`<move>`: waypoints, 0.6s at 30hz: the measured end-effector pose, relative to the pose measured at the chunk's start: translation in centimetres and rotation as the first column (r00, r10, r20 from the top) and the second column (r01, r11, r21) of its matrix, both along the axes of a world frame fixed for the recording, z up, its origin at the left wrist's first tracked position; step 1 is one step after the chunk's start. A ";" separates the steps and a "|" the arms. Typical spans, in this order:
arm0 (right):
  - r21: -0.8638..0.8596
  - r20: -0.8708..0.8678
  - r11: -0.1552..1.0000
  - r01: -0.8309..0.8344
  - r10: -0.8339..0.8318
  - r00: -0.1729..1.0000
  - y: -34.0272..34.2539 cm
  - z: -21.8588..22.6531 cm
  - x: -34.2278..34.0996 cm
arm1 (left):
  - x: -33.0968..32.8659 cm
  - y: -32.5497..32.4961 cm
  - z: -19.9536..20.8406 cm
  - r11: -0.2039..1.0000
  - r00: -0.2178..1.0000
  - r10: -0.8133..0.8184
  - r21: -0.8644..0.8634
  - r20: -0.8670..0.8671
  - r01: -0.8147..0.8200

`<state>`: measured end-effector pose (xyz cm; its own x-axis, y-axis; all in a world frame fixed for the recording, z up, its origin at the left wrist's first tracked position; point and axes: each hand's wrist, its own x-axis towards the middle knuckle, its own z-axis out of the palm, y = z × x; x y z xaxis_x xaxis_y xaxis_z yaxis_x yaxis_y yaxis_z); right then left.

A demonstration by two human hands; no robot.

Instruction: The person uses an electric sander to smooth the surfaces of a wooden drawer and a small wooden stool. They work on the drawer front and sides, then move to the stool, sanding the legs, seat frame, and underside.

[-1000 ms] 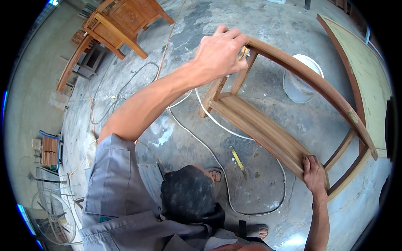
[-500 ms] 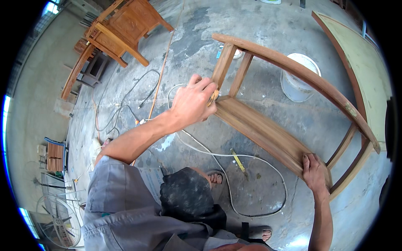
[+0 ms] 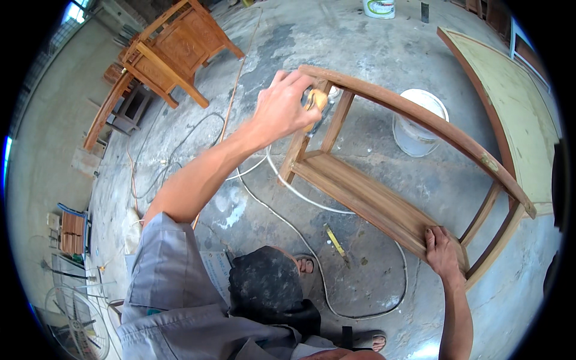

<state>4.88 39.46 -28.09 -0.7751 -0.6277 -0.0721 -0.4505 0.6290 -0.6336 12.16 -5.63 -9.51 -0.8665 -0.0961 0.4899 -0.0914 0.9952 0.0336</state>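
A wooden frame with a curved top rail (image 3: 420,117) and a flat lower rail (image 3: 360,198) stands tilted on the concrete floor. My left hand (image 3: 281,109) is closed on a small orange piece of sandpaper (image 3: 316,99), pressed against the upper end of the frame's left post. My right hand (image 3: 443,252) grips the near end of the lower rail, fingers curled over its edge. My dark-clad knee and a sandalled foot show below the frame.
A white bucket (image 3: 420,129) stands just behind the frame. A white cable (image 3: 282,180) loops across the floor under it, near a small yellow tool (image 3: 335,240). Wooden chairs (image 3: 174,48) stand at the upper left, a large pale board (image 3: 519,102) on the right, a fan (image 3: 72,312) at the lower left.
My left hand slid from the frame's top corner down the left post, then came back up toward the top. My right hand kept its hold on the lower rail.
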 end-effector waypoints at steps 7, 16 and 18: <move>0.006 0.007 1.000 0.005 -0.005 1.000 -0.2 0.1 0.1 | 1.7 0.7 -1.3 0.999 1.000 0.018 0.030 -0.003 -0.018; -0.002 -0.006 1.000 0.000 0.000 1.000 -0.1 0.2 0.3 | -0.4 -0.7 0.0 1.000 0.997 0.030 0.013 -0.071 -0.029; -0.019 -0.009 1.000 -0.011 0.011 1.000 0.0 0.1 0.2 | 0.8 -0.3 -0.1 0.998 0.999 0.050 0.035 -0.019 -0.049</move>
